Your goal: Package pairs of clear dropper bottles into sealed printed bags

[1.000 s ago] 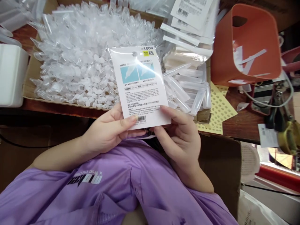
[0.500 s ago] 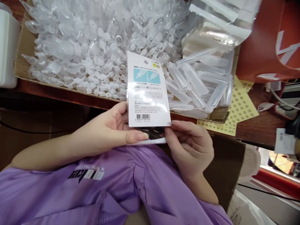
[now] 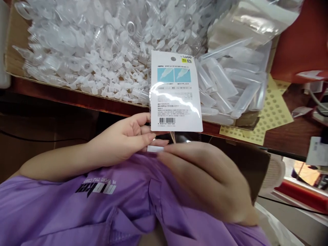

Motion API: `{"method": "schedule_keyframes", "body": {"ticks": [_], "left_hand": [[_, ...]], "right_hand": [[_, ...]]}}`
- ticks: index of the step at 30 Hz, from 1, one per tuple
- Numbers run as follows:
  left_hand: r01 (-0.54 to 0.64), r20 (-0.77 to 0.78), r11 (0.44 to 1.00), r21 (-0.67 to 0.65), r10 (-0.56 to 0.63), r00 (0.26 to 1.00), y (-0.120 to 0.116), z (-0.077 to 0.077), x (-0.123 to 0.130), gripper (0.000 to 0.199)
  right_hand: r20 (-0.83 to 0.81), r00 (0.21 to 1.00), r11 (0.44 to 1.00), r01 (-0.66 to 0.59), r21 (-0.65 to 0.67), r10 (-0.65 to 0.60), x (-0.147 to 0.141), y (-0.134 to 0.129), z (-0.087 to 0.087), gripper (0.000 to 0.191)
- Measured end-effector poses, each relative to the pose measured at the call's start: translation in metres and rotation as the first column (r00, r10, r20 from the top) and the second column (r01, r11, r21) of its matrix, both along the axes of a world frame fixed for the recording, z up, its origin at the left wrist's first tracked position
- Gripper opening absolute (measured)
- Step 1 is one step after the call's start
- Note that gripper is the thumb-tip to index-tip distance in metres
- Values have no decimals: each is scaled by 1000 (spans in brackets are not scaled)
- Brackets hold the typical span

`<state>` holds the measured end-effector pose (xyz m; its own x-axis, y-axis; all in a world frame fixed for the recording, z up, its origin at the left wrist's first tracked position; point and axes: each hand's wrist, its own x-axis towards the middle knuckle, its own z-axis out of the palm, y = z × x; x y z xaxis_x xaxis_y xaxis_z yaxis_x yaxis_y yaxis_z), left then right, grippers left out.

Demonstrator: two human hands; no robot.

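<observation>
- Head view: a packet (image 3: 176, 99) stands out near the middle, its white printed card rectangular, with a round hole near the top.
- Two blue panels on the card each show a pointed tip; a yellow mark and a price of 1,000 sit in the upper right corner, lines of small text run below the panels, and a barcode lies near the bottom edge.
- Wavy bands of glare cross the glossy face.
- The left hand (image 3: 125, 136) grasps the packet at its lower left, fingers partly behind it and thumb below the card's corner.
- Below the card, a short white strip (image 3: 155, 149) reaches the fingertips of the right hand (image 3: 210, 181); that hand is blurred, so whether it pinches the strip I cannot tell.
- The packet is in the air above the person's lap, in front of a cardboard tray (image 3: 11, 54).
- Heaped in the tray are clear, ribbed and pointed plastic pieces (image 3: 102, 51); on its right lie smooth, translucent tubes (image 3: 222, 82).
- Yellow dotted sheets (image 3: 274, 112) lie flat on the reddish-brown tabletop (image 3: 302, 136).
- The purple garment (image 3: 77, 215) looks smooth and creased.
</observation>
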<state>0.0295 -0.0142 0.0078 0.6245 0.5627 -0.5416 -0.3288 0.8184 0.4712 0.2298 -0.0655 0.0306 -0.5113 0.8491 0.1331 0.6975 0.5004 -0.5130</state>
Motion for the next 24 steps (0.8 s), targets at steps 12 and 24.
{"method": "schedule_keyframes", "body": {"ticks": [12,24], "left_hand": [[73,85,997,23,-74,994,6,11,4,37],[174,34,984,-47,-172,985,13,19,9,19]], "right_hand": [[38,996,990,-79,113,75,-16,14,-4,14],[63,982,940,-187,284,177,-5,10,-5,16]]}}
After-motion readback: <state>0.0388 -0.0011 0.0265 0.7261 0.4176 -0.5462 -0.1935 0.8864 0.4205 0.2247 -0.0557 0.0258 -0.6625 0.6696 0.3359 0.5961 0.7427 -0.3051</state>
